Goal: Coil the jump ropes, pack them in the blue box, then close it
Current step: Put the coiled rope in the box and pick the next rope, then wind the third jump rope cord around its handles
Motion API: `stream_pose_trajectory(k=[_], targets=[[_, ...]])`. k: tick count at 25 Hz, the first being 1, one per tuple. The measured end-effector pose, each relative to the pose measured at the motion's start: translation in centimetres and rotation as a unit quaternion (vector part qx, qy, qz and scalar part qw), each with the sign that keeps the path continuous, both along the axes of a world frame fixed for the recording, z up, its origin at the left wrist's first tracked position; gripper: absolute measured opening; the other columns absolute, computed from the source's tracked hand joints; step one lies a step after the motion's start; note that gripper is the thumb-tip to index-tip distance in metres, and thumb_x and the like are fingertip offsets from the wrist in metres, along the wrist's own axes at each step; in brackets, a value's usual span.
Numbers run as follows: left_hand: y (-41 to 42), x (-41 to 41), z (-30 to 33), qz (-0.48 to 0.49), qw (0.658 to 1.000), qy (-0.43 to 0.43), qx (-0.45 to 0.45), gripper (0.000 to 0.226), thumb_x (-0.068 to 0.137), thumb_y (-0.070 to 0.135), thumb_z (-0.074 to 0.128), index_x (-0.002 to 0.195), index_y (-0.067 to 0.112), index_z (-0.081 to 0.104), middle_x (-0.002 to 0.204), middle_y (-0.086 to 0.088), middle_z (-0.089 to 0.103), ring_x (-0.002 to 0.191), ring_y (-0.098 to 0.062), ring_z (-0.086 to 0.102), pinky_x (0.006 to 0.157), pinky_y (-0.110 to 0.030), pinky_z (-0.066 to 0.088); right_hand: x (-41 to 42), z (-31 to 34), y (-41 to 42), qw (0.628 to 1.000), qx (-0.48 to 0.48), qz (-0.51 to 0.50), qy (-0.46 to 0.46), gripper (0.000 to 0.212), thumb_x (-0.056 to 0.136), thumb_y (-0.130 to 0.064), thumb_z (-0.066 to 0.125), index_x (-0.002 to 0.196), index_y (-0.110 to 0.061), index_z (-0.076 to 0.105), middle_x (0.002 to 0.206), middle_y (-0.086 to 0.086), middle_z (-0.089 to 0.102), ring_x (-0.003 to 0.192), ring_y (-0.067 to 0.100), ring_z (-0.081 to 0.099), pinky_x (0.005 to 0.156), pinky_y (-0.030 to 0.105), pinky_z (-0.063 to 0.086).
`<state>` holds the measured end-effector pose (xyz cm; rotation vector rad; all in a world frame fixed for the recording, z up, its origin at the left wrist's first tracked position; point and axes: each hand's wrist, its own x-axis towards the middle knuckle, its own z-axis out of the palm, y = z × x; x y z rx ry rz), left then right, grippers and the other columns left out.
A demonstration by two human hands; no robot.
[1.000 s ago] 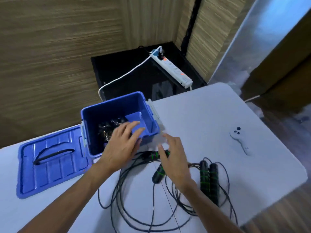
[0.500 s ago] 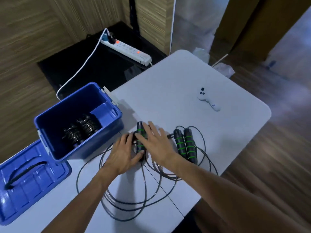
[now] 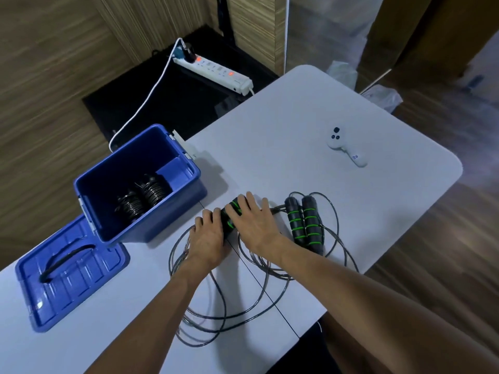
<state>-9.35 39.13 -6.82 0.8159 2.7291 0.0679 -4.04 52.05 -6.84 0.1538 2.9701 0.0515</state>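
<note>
Head cam: both hands sit on one pair of black-and-green handles (image 3: 232, 215) mid-desk. The left hand (image 3: 207, 238) curls its fingers against the handles' left side, the right hand (image 3: 255, 223) lies over them with fingers fairly straight. Loose rope (image 3: 216, 314) loops across the white desk (image 3: 283, 136) toward the near edge. A second pair of handles (image 3: 304, 224) lies just right. The blue box (image 3: 113, 206) stands open on the left with coiled ropes (image 3: 143, 197) inside, its lid (image 3: 70, 276) flat nearer. A white remote (image 3: 347, 147) sits far right.
</note>
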Motion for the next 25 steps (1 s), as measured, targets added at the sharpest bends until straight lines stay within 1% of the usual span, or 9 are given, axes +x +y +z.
stream_pose_trajectory(k=[2, 5, 9, 12, 14, 16, 18, 21, 25], targets=[[0.1, 0.7, 0.5, -0.028, 0.999, -0.01, 0.013, 0.054, 0.081, 0.029, 0.068, 0.126, 0.009, 0.044, 0.111, -0.009, 0.05, 0.096, -0.032, 0.054, 0.076, -0.042, 0.049, 0.3, 0.5, 0.4, 0.999, -0.032, 0.028, 0.0, 0.088, 0.076, -0.016, 0.077, 0.149, -0.018, 0.025, 0.154, 0.019, 0.027, 0.146, 0.039, 0.019, 0.111, 0.058, 0.027], [-0.4, 1.0, 2.6, -0.056, 0.997, -0.022, 0.046, 0.055, 0.071, 0.013, 0.07, 0.121, 0.007, 0.048, 0.105, -0.008, 0.053, 0.09, -0.03, 0.055, 0.072, -0.04, 0.049, 0.1, 2.4, 1.2, 0.994, -0.062, 0.086, 0.028, 0.07, 0.077, -0.012, 0.071, 0.14, -0.013, 0.038, 0.135, 0.013, 0.048, 0.129, 0.035, 0.041, 0.105, 0.054, 0.031], [-2.5, 0.0, 7.4, -0.039, 0.994, -0.016, 0.104, 0.061, 0.072, 0.021, 0.069, 0.127, 0.014, 0.043, 0.111, -0.002, 0.048, 0.098, -0.024, 0.05, 0.079, -0.037, 0.046, -2.0, 6.5, 1.0, 0.983, -0.098, 0.139, 0.063, 0.046, 0.084, -0.02, 0.066, 0.126, -0.013, 0.047, 0.119, 0.008, 0.056, 0.11, 0.03, 0.052, 0.089, 0.045, 0.04], [-5.6, -1.4, 11.7, -0.004, 0.99, 0.013, 0.14, 0.063, 0.072, 0.036, 0.064, 0.128, 0.015, 0.043, 0.112, -0.002, 0.049, 0.099, -0.023, 0.051, 0.083, -0.039, 0.047, -4.7, 11.2, -0.8, 0.963, -0.104, 0.223, 0.107, 0.049, 0.08, -0.022, 0.068, 0.125, -0.013, 0.049, 0.118, 0.008, 0.056, 0.107, 0.029, 0.052, 0.079, 0.04, 0.043], [-7.6, -2.2, 14.5, 0.033, 0.988, 0.047, 0.146, 0.06, 0.07, 0.043, 0.06, 0.122, 0.016, 0.046, 0.11, -0.001, 0.053, 0.097, -0.023, 0.053, 0.081, -0.037, 0.047, -6.2, 14.2, -2.5, 0.954, -0.084, 0.252, 0.142, 0.055, 0.077, -0.022, 0.07, 0.128, -0.013, 0.051, 0.116, 0.009, 0.057, 0.104, 0.03, 0.052, 0.074, 0.04, 0.04], [-9.6, -2.8, 17.5, 0.083, 0.98, 0.064, 0.167, 0.045, 0.069, 0.04, 0.061, 0.106, 0.017, 0.049, 0.099, 0.001, 0.057, 0.087, -0.021, 0.053, 0.07, -0.029, 0.04, -7.1, 17.3, -4.5, 0.943, -0.063, 0.275, 0.175, 0.057, 0.077, -0.02, 0.068, 0.131, -0.015, 0.05, 0.115, 0.009, 0.057, 0.104, 0.031, 0.052, 0.075, 0.041, 0.038], [-10.8, -3.3, 19.8, 0.095, 0.978, 0.069, 0.17, 0.035, 0.069, 0.032, 0.064, 0.095, 0.016, 0.047, 0.091, -0.001, 0.059, 0.077, -0.022, 0.051, 0.064, -0.029, 0.035, -7.7, 19.9, -6.1, 0.937, -0.054, 0.289, 0.187, 0.054, 0.08, -0.018, 0.066, 0.131, -0.015, 0.048, 0.118, 0.009, 0.056, 0.107, 0.032, 0.051, 0.081, 0.043, 0.039], [-12.5, -4.0, 22.6, 0.081, 0.977, 0.098, 0.168, 0.037, 0.069, 0.028, 0.066, 0.097, 0.013, 0.047, 0.098, -0.007, 0.063, 0.086, -0.029, 0.057, 0.072, -0.035, 0.044, -8.4, 23.2, -8.0, 0.933, -0.014, 0.291, 0.209, 0.056, 0.079, -0.022, 0.068, 0.13, -0.017, 0.046, 0.119, 0.01, 0.056, 0.109, 0.033, 0.052, 0.085, 0.045, 0.039], [-14.3, -5.4, 26.4, 0.073, 0.979, 0.102, 0.16, 0.044, 0.068, 0.028, 0.069, 0.103, 0.013, 0.047, 0.106, -0.009, 0.064, 0.095, -0.03, 0.059, 0.08, -0.037, 0.049, -9.5, 26.8, -9.9, 0.924, 0.022, 0.306, 0.227, 0.058, 0.079, -0.032, 0.067, 0.13, -0.02, 0.044, 0.118, 0.009, 0.059, 0.109, 0.033, 0.057, 0.085, 0.042, 0.038]])
